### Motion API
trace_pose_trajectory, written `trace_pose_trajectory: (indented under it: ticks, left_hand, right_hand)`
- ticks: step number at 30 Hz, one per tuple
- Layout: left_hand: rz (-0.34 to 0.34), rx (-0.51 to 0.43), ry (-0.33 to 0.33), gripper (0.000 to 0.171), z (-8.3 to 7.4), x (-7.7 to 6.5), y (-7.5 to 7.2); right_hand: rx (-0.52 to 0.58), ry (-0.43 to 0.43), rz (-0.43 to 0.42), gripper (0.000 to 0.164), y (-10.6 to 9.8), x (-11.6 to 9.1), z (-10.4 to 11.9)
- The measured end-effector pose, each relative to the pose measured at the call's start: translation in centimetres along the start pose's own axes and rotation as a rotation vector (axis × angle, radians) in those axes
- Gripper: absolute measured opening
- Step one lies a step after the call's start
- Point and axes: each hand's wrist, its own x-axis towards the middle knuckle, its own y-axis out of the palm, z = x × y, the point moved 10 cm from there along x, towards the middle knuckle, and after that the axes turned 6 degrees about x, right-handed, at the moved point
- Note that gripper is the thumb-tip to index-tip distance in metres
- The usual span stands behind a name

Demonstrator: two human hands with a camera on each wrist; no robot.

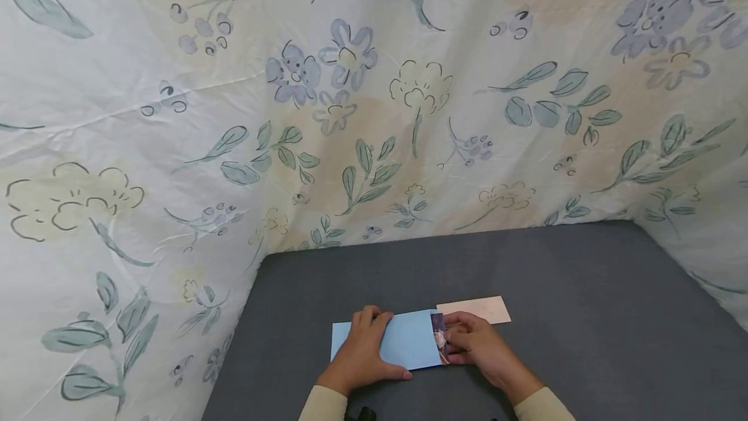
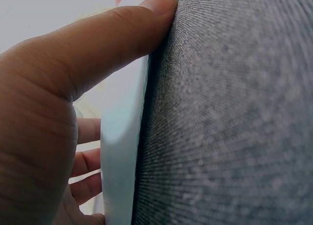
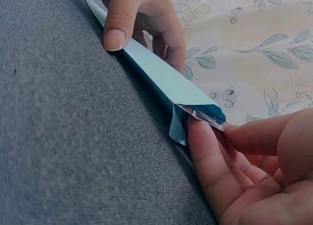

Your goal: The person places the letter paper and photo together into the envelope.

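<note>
A light blue paper envelope point(image 1: 411, 341) lies on the dark table with its right end gaping. My left hand point(image 1: 361, 351) holds it across its width, thumb along the near edge and fingertips at the far edge. In the left wrist view that thumb point(image 2: 112, 44) presses by the table surface. A dark, colourful printed card point(image 1: 438, 335) sticks out of the envelope's right end. My right hand point(image 1: 480, 347) pinches this card between thumb and fingers. The right wrist view shows the fingertips at the envelope's opening point(image 3: 215, 110); most of the card is hidden inside.
A pale pink rectangular paper point(image 1: 482, 308) lies just behind the right hand, near the envelope's far right corner. The grey table point(image 1: 584, 317) ends at a floral cloth point(image 1: 362, 148) at the back and sides. A small black object point(image 1: 366, 414) shows at the bottom edge.
</note>
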Motion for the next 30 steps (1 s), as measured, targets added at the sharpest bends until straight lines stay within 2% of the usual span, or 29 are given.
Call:
trace_pose_trajectory:
  ticks: [15,22,30]
  left_hand:
    - [0.010,0.017,0.000,0.119,0.1,-0.3,-0.2]
    - [0.011,0.000,0.005,0.118,0.1,-0.3,-0.3]
    - [0.002,0.002,0.012,0.118,0.1,-0.3,-0.3]
  right_hand:
    - [-0.005,0.021,-0.017,0.032,1.1,0.4,-0.5]
    - [-0.053,0.002,-0.016,0.030,1.7,0.5,-0.2]
    - [-0.097,0.012,-0.033,0.035,2.1,0.4,0.2]
